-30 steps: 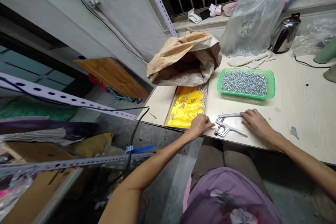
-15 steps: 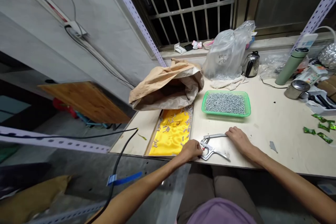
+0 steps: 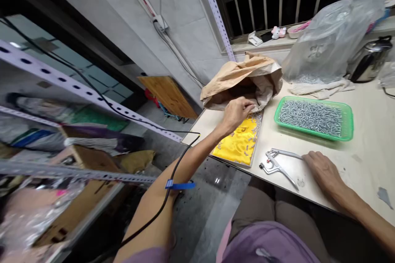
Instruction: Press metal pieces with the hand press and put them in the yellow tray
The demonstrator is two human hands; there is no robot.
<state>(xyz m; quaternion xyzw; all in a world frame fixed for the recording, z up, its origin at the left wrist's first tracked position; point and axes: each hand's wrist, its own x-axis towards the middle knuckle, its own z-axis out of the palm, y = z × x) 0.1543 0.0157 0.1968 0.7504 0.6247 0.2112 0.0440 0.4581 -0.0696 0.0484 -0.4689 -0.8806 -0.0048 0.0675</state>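
My left hand (image 3: 237, 114) is raised in front of the open mouth of a brown paper bag (image 3: 228, 77). Its fingers are curled together, and whatever they may hold is too small to make out. Below it, a yellow cloth (image 3: 236, 148) lies in a shallow tray with small metal pieces scattered over it. On the tabletop rest silver snap pliers (image 3: 282, 167), handles spread apart. My right hand (image 3: 322, 169) has its fingers closed at the end of their upper handle.
Behind the pliers stands a green basket (image 3: 348, 121) full of small metal pieces. A clear plastic bag (image 3: 327, 43), a white cloth (image 3: 324, 87) and a metal kettle (image 3: 368, 61) are farther back. A black cable (image 3: 154, 213) runs along my left arm.
My left hand has left the pliers and moved up to the paper bag's mouth. My right hand has stayed at the handle. The view has swung left.
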